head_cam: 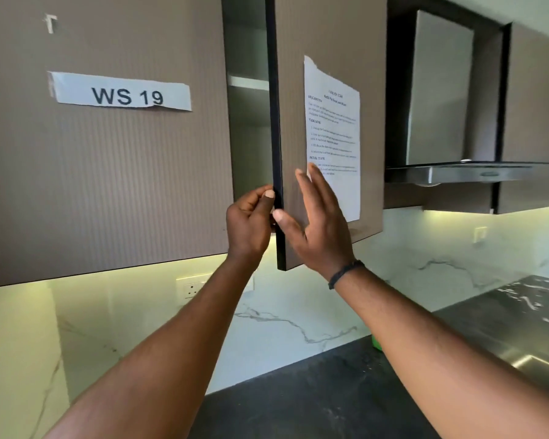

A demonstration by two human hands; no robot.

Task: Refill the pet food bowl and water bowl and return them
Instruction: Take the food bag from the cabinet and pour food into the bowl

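The fingers of the left hand point(249, 221) were curled round the dark leading edge of the cabinet door point(330, 42), thumb tip pressed against its outer face and the other fingertips hidden behind the edge, so that hand was clenched on the door itself. The right hand point(319, 223) lay released and flat, palm against the door's ribbed front with its fingers spread upward over the lower corner of a taped instruction sheet point(333, 128), gripping nothing. The door stood partly swung out on hinges at its far side; judged as a rigid, fairly light panel, it would turn freely when guided by that free vertical edge near its bottom corner, where the left hand already held it, and the paper would tear if dragged on. Neither the food bowl nor the water bowl appeared anywhere in view: the narrow gap showed only a pale shelf point(248, 82) inside the cabinet, apparently bare, and the dark countertop point(314, 391) below carried no bowl, so their position relative to the fingers could not be told. A neighbouring door bore a label point(121, 95) reading WS 19.
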